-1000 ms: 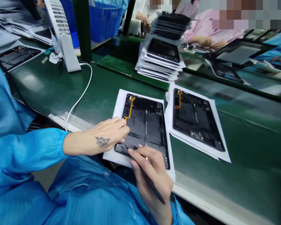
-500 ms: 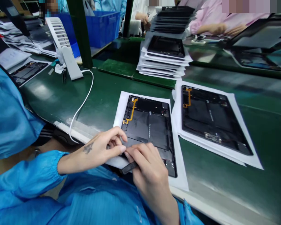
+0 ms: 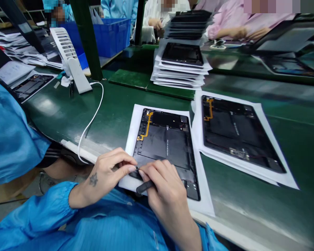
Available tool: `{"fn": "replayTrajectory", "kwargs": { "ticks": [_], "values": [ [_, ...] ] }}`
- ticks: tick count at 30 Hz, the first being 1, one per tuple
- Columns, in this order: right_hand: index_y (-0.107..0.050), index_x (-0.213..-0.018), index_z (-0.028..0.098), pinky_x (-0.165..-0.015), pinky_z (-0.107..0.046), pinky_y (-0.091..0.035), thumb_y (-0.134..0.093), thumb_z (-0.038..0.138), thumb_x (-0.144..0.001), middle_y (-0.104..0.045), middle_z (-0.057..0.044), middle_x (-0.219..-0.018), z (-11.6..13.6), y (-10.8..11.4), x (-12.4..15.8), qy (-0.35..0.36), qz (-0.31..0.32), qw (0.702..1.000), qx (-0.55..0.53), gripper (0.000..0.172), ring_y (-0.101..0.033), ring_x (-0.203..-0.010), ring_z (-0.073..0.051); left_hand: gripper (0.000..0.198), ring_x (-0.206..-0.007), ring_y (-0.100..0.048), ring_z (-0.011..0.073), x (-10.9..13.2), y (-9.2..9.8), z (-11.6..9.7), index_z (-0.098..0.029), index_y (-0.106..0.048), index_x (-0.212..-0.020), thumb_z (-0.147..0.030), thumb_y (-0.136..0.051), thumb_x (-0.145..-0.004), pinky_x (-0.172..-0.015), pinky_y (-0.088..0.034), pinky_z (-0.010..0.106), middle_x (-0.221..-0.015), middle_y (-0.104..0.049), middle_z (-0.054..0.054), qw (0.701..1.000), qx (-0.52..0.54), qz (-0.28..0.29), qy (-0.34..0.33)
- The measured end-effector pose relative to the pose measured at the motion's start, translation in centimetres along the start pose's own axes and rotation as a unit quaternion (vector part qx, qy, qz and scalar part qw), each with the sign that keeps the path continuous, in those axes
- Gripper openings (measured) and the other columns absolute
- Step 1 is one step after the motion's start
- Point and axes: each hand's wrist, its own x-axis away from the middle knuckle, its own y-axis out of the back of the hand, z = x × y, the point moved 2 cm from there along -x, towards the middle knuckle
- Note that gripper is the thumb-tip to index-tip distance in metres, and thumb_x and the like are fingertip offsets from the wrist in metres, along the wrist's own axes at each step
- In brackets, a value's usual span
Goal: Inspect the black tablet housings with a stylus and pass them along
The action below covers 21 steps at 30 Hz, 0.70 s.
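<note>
An opened tablet (image 3: 159,139) with dark battery cells and an orange flex cable (image 3: 148,127) lies on a white sheet (image 3: 131,139) in front of me. Over its near left corner, my left hand (image 3: 108,174) pinches a tiny dark piece (image 3: 136,168) between thumb and forefinger. My right hand (image 3: 164,184) is closed around a slim black tool (image 3: 145,187), whose blunt end sticks out toward my body. The tool's other end is hidden under the hand. Both hands' fingertips nearly meet at the tiny piece.
A second opened tablet (image 3: 235,132) rests on white sheets to the right. Behind stand a pile of tablets between sheets (image 3: 181,73), a white fan-like device (image 3: 70,59) with a white cable (image 3: 94,116), and a blue crate (image 3: 112,38). Co-workers sit across the green bench (image 3: 68,115).
My left thumb and forefinger have closed together on the tiny piece, beside the right fingertips. The right hand keeps the black tool. The whole view has shifted slightly.
</note>
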Motion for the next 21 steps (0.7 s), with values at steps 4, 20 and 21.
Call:
{"fn": "replayTrajectory", "kwargs": {
  "ticks": [4,20,21],
  "values": [
    [-0.051,-0.082,0.019,-0.069,-0.032,-0.033,-0.048,-0.005,-0.090,-0.059,-0.003,-0.083,0.0,0.0,0.0,0.000,0.003,1.000,0.002,0.025,-0.045,-0.079,-0.018,0.006,-0.078,-0.063,0.0086,0.1,0.0,0.2,-0.021,-0.071,-0.093,-0.019,-0.066,-0.096,-0.070,-0.048,0.016,-0.086,-0.067,-0.002,1.000,0.018,0.008,0.022],
    [-0.060,-0.124,0.013,-0.076,-0.034,-0.048,-0.050,0.007,-0.099,-0.069,-0.011,-0.106,-0.4,1.0,0.5,0.064,0.024,0.997,0.032,0.027,-0.055,-0.090,-0.021,0.010,-0.084,-0.055,0.0144,-0.5,0.4,0.6,-0.014,-0.058,-0.099,-0.015,-0.049,-0.104,-0.077,-0.046,0.026,-0.091,-0.059,0.003,0.972,-0.170,0.081,-0.144],
    [-0.061,-0.123,0.013,-0.075,-0.035,-0.048,-0.048,0.007,-0.099,-0.069,-0.011,-0.108,-0.5,1.1,0.6,0.071,0.043,0.996,0.038,0.027,-0.055,-0.090,-0.021,0.011,-0.084,-0.054,0.0159,-0.4,0.5,0.8,-0.014,-0.058,-0.100,-0.015,-0.048,-0.105,-0.077,-0.046,0.028,-0.091,-0.059,0.004,0.963,-0.197,0.092,-0.161]
  ]
}}
